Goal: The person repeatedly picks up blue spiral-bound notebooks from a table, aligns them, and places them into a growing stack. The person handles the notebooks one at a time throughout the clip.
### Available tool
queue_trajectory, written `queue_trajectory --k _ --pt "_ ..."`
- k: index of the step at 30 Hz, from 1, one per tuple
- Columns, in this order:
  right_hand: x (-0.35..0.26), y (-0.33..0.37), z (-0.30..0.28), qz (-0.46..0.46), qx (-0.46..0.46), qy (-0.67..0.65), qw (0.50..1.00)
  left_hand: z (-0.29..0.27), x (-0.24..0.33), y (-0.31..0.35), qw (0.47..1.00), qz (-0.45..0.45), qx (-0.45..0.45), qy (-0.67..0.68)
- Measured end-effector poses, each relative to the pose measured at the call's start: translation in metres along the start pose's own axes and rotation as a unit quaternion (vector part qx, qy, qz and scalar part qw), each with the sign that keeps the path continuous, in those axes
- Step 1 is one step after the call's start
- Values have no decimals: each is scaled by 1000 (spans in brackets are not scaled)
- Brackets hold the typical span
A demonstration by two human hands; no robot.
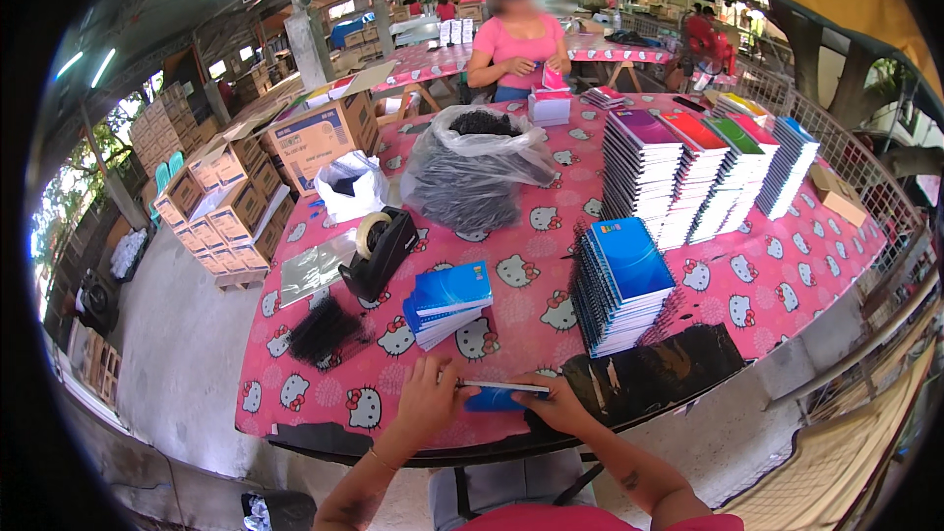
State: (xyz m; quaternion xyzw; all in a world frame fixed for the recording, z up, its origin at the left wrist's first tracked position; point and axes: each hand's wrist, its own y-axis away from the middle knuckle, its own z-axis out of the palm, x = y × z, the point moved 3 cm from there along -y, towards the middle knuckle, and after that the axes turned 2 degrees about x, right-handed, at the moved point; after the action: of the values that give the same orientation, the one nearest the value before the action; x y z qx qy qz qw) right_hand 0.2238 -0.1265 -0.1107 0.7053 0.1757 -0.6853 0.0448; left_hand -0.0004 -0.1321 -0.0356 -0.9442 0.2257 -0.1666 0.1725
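Note:
At the near edge of the pink table, a blue-covered notebook (495, 400) is tilted up between my hands, its white page edge upward. My left hand (429, 399) grips its left end, and my right hand (557, 403) has closed round the right end. Just beyond my left hand lies a small fanned pile of blue notebooks (450, 295). To its left is a heap of thin black binding coils (326, 333). A taller stack of blue spiral notebooks (629, 265) stands beyond my right hand.
A black tape dispenser (379, 254) stands by a clear plastic sheet (317, 265). Farther back are a big plastic bag of black coils (467, 177), a white bag (352, 187) and tall coloured notebook stacks (641, 172). A person in pink (521, 44) handles notebooks opposite. Cartons (231, 202) fill the left.

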Motion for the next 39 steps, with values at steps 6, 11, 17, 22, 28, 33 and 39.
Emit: queue_trajectory --k 6,11,17,22,28,33,39 --pt "-23 0 10 42 63 -38 996 39 39 52 985 -25 -12 -173" --pt "-31 -1 12 62 53 -49 995 19 27 17 986 -25 8 -162" --pt "-27 3 14 55 42 -38 997 3 30 -6 975 -24 -9 -221" --pt "-43 -2 4 18 55 -45 997 15 49 24 994 -1 -66 -91" --pt "-41 -3 5 54 43 -47 997 15 49 12 991 64 -4 -119" --pt "-42 -4 15 31 -1 -21 999 44 56 37 989 104 -35 -104" --pt "-34 -6 14 -1 3 -34 999 24 63 11 986 82 25 -139"
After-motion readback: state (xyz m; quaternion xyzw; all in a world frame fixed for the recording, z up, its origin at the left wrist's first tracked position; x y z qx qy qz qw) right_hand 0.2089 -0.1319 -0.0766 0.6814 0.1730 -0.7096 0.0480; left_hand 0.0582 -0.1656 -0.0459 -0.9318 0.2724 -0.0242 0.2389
